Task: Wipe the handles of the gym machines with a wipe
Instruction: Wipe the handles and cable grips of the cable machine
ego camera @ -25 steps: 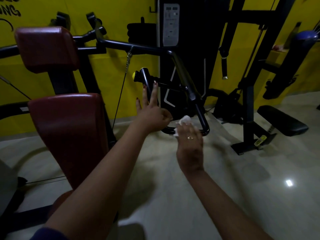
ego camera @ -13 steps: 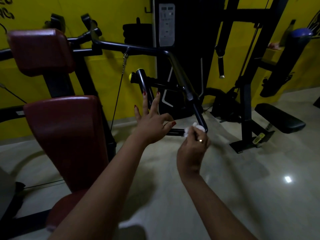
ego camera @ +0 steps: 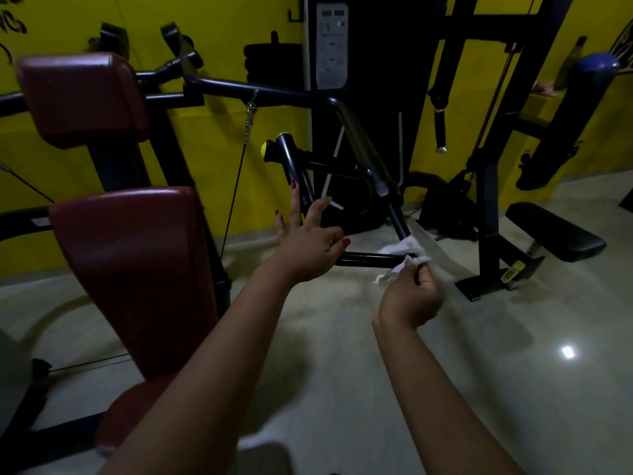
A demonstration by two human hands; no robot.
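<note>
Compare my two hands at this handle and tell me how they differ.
The left hand has fingers spread straight; the right hand has them curled. The right hand pinches a white wipe at the bend of the black handle; the left hand grips nothing that shows. The left hand is higher than the right hand. Both reach toward that handle.

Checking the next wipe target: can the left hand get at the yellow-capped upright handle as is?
Probably yes. The left hand is open, its fingers beside the yellow-capped upright handle with nothing between them. The wipe, though, is in the right hand.
</note>
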